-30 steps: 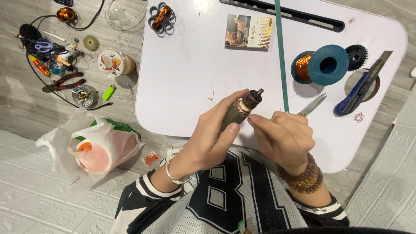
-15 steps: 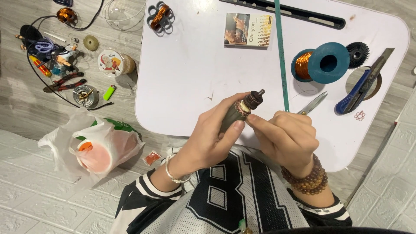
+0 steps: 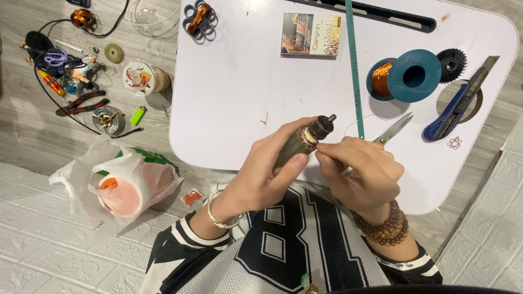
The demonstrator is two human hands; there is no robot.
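Observation:
My left hand (image 3: 267,174) grips a small motor armature (image 3: 305,139), a dark cylinder with a pale band and a short shaft pointing up and right, over the near edge of the white table (image 3: 239,103). My right hand (image 3: 357,174) pinches the armature at its pale band with thumb and fingertips. A thin copper wire runs from there toward the blue spool of copper wire (image 3: 403,76) at the back right. Scissors (image 3: 393,129) lie just right of my hands.
On the table lie a small printed box (image 3: 311,35), a blue utility knife (image 3: 457,103), a black gear (image 3: 452,61), a green ruler (image 3: 354,65) and a copper coil (image 3: 199,17). Pliers (image 3: 81,102), a lighter (image 3: 138,115), a tin (image 3: 108,118) and a plastic bag (image 3: 125,185) sit on the floor at left.
The armature and both hands have stayed in nearly the same place; my right fingers have shifted slightly along the pale band. Nothing else has moved.

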